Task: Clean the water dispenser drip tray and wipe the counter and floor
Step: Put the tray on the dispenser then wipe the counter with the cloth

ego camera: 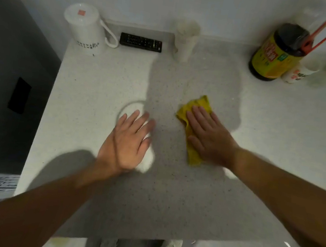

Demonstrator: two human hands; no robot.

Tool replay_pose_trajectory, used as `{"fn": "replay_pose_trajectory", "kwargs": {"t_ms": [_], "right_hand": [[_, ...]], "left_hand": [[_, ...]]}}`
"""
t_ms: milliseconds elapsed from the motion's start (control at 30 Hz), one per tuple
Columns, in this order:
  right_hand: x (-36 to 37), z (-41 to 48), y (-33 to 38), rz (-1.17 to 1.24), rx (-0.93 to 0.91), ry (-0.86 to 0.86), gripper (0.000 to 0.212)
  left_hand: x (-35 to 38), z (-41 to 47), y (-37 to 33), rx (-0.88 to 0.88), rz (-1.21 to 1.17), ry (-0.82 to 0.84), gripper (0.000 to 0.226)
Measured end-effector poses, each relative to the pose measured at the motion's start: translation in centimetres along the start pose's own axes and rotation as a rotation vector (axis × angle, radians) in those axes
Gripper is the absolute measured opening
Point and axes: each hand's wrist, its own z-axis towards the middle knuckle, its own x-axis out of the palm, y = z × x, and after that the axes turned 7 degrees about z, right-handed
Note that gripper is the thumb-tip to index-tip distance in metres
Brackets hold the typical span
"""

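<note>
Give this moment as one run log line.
step: wipe counter | right hand: flat on yellow cloth | left hand: open, holds nothing

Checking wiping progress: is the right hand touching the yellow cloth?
Touching. The head view shows the right hand lying flat on the yellow cloth.

Home kitchen: speckled counter (104, 86), white kettle (85, 30), sauce bottle (274, 55), remote (141, 42).

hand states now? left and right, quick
Left hand: open, flat on the counter, holding nothing.
Right hand: open, pressing the yellow cloth flat.
</note>
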Motion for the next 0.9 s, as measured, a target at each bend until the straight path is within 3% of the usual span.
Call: {"fn": "replay_pose_trajectory", "kwargs": {"t_ms": [133, 233, 367, 467, 700, 800, 900], "right_hand": [[2.8, -8.9, 6.6, 0.122, 0.121, -0.067, 0.073], [4.9, -12.9, 13.2, 0.2, 0.37, -0.105, 0.074], [3.9, -9.2, 18.5, 0.301, 0.746, -0.155, 0.076], [2.6, -4.4, 17.4, 0.316, 0.818, -0.159, 0.076], [-0.2, 9.1, 7.5, 0.294, 0.727, -0.202, 0.077], [-1.5, 13.2, 3.3, 0.223, 0.518, -0.126, 0.077], [-1.6, 12.1, 3.7, 0.114, 0.245, -0.056, 0.081]], "left_hand": [[-1.5, -0.3, 0.1, -0.017, -0.161, 0.039, 0.048], [-2.6, -1.6, 1.0, 0.002, -0.208, 0.043, 0.045], [-3.6, -4.8, 4.3, -0.087, 0.077, 0.161, 0.064], [-3.4, -6.2, 6.8, -0.179, 0.102, 0.211, 0.074], [-1.6, -6.1, 7.6, -0.148, 0.05, 0.175, 0.076], [-0.9, -6.1, 7.9, -0.132, 0.059, 0.143, 0.075], [-1.0, -6.0, 7.9, -0.145, 0.092, 0.167, 0.074]]}}
